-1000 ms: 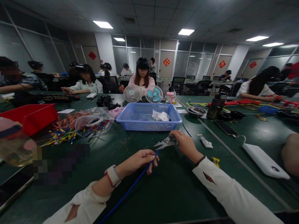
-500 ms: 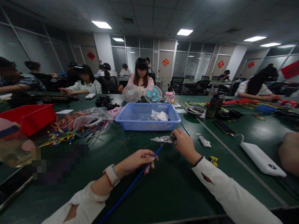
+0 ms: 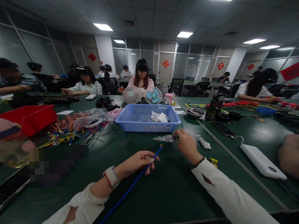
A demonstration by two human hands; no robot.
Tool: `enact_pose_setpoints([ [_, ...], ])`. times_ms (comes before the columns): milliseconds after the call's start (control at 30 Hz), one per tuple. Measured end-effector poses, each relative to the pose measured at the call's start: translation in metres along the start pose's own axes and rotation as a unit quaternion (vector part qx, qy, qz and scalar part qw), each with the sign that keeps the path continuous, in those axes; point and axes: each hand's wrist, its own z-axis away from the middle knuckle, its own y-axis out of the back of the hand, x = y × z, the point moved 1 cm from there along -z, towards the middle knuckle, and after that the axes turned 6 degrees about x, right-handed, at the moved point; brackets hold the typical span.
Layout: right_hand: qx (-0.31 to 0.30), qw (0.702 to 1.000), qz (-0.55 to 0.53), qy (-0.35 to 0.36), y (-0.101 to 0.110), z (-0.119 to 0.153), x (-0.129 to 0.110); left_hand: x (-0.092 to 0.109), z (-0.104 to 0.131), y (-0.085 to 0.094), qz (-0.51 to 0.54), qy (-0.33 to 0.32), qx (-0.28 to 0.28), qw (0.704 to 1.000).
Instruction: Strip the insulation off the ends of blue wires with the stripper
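Observation:
My left hand (image 3: 143,160) pinches a blue wire (image 3: 129,190) between thumb and fingers. The wire slants up from the table's front edge, and bare copper shows at its upper tip. To the right, my right hand (image 3: 187,144) has its fingers closed at the right end of a small clear plastic bag (image 3: 163,138) with small metal pieces in or on it. A greyish bit shows at the fingertips; the fingers partly hide that end. The wire's tip is just below the bag, apart from it.
A blue plastic basket (image 3: 150,127) stands beyond my hands, with white crumpled stuff inside. Left are a bundle of colored wires (image 3: 72,130) and a red bin (image 3: 35,119). Right lie crumpled white paper (image 3: 204,143), a yellow wrapper (image 3: 213,162), a white power bank (image 3: 262,161) and another person's arm (image 3: 296,157).
My right hand and the bag have shifted slightly to the right. My left hand keeps its grip on the blue wire, almost unmoved. The view has tilted a little.

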Motion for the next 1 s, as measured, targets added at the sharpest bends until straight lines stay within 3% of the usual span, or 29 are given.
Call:
enact_pose_setpoints([
  [400,0.034,0.997,-0.016,-0.074,0.016,-0.027,0.026,0.004,0.001,-0.004,-0.009,-0.002,-0.009,1.000],
  [700,-0.067,0.989,-0.078,-0.102,-0.013,-0.036,0.039,0.003,0.001,-0.006,-0.003,-0.006,-0.026,1.000],
  [1000,-0.052,0.990,-0.094,-0.094,-0.017,-0.031,0.035,0.005,0.002,-0.006,-0.006,0.004,-0.022,1.000],
])
